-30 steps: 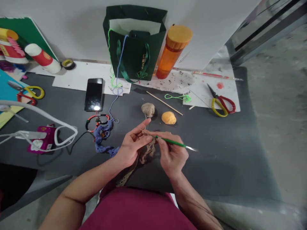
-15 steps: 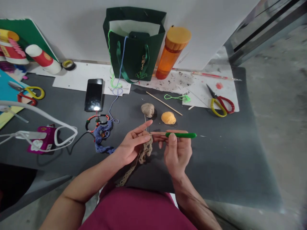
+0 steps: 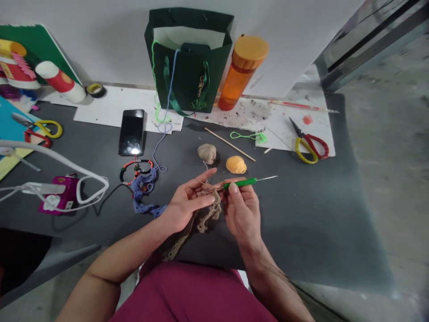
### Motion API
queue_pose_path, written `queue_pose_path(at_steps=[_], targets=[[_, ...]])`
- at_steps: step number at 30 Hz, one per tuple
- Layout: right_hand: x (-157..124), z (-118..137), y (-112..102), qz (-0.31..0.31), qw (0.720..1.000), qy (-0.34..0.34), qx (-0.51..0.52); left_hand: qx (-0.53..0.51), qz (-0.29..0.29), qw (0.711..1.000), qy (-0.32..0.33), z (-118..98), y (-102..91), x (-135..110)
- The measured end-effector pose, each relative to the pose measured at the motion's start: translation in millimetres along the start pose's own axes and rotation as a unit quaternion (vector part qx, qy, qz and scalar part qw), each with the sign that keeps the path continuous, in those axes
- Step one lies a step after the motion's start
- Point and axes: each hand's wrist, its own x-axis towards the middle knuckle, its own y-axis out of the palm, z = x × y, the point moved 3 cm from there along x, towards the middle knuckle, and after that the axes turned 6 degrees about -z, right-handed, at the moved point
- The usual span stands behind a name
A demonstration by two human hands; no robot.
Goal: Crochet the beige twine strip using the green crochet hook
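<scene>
Carefully, a green crochet hook [image 3: 239,182] is pinched between thumb and fingers [image 3: 233,190] of the right hand [image 3: 241,212], while a tan lace strip [image 3: 208,217] is held closely by the left hand [image 3: 187,203] above the tabletop [image 3: 301,232]. Yarn is led from a tan ball [image 3: 207,153]. If tension were slackened, the working loop could slip off the hook; a tug could drag the ball.
</scene>
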Motion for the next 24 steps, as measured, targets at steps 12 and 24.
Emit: queue_pose_path(at_steps=[12, 24], targets=[[4, 23, -8, 0.027, 0.987, -0.114, -0.109, 0.022, 0.005, 1.0, 0.001, -7, -1.8, 2], [-5, 35, -4, 0.132, 0.843, -0.423, -0.306, 0.03, -0.021, 0.999, 0.038, -5, -4.1, 3]])
